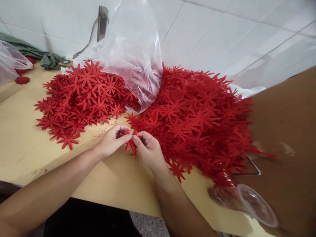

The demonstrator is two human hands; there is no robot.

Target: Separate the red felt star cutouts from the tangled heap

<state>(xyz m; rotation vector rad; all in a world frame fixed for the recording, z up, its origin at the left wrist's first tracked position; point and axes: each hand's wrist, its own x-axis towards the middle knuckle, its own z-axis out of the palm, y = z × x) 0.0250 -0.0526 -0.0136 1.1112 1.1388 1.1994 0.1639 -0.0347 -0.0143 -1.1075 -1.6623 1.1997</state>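
Observation:
Between both hands, just above the table, is a red flower-shaped cutout (130, 145) with narrow petals. My left hand (115, 140) pinches it from the left, thumb against the fingers. From the right, my right hand (149, 148) is closed on the same cutout, its thumb and fingertips meeting near the centre. The fingers cover part of the petals. Behind my left hand lies a heap of similar red cutouts (84, 98). A larger, taller pile of red cutouts (195, 121) rises beside and behind my right hand.
A clear plastic bag (143, 52) hangs between the two heaps. At the right, a clear plastic tub (258, 204) lies tilted by a brown board (283, 148). Green cloth (37, 52) and another plastic bag (12, 61) are at the far left. White tiles (209, 33) form the wall.

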